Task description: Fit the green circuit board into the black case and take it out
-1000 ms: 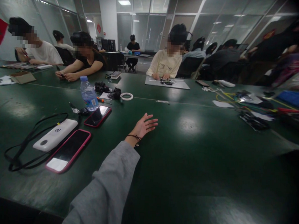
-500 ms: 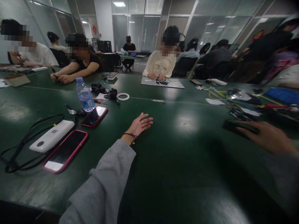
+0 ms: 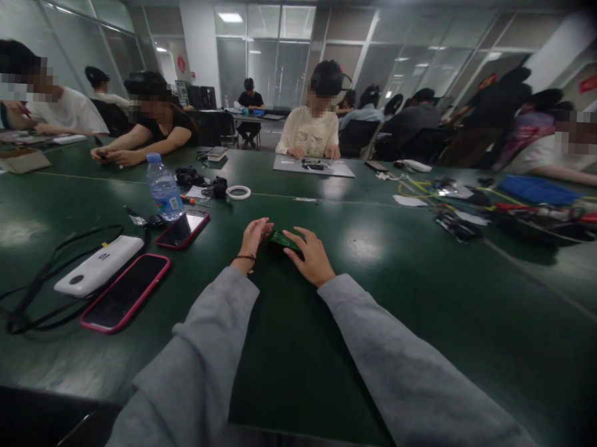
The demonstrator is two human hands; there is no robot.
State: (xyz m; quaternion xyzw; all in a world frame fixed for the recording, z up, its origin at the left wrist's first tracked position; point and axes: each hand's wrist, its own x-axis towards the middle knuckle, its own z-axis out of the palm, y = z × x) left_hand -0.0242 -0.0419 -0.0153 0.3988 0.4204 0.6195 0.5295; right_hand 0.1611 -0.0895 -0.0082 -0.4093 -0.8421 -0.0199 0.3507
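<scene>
A small green circuit board (image 3: pixel 286 240) with a dark underside is at the middle of the table. My right hand (image 3: pixel 313 256) grips its right end, the fingers lying over the top and the thumb along the near side. Close to its left end is my left hand (image 3: pixel 255 238), palm turned inward, fingers slightly bent and holding nothing. Whether my left fingertips touch the board I cannot tell.
Left of my hands lie two phones (image 3: pixel 125 292), a white power bank (image 3: pixel 100 265) with a black cord, and a water bottle (image 3: pixel 164 188). Beyond are a white tape ring (image 3: pixel 239 192) and black cables. A blue tray (image 3: pixel 539 191) and wires lie right. Several people sit around.
My right hand has come in from the far right to the middle, bringing the circuit board beside my left hand. The left fingers, spread before, are now closer together.
</scene>
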